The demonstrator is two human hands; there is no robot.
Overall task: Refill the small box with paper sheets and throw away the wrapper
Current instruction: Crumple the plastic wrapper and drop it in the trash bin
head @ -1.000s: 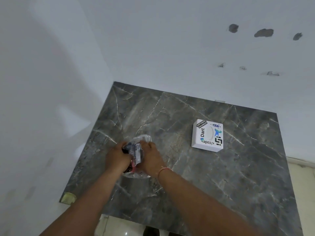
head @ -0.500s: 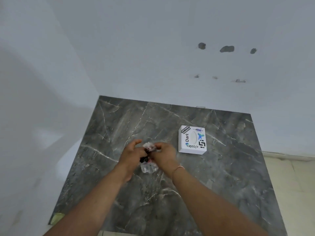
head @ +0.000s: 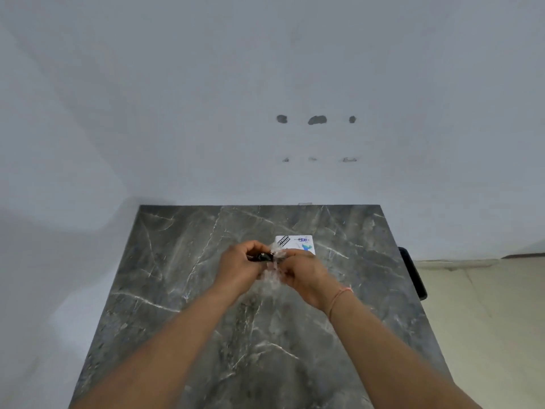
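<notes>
Hands meet above the middle of the grey marble counter (head: 182, 290), both raised off its surface. Left hand (head: 236, 265) has its fingers (head: 250, 246) curled closed around a small dark item (head: 262, 256), too small to tell what it is. Right hand (head: 303, 273) pinches the clear crinkled wrapper (head: 272, 274), which bunches between the 2 hands and hangs a little below them. A thin thread band (head: 339, 296) circles the right wrist. Behind the hands, the small white box (head: 298, 242) with stickers on its lid lies flat on the counter, partly hidden by the right hand. Pale wall (head: 265, 84) behind shows several dark chipped spots.
</notes>
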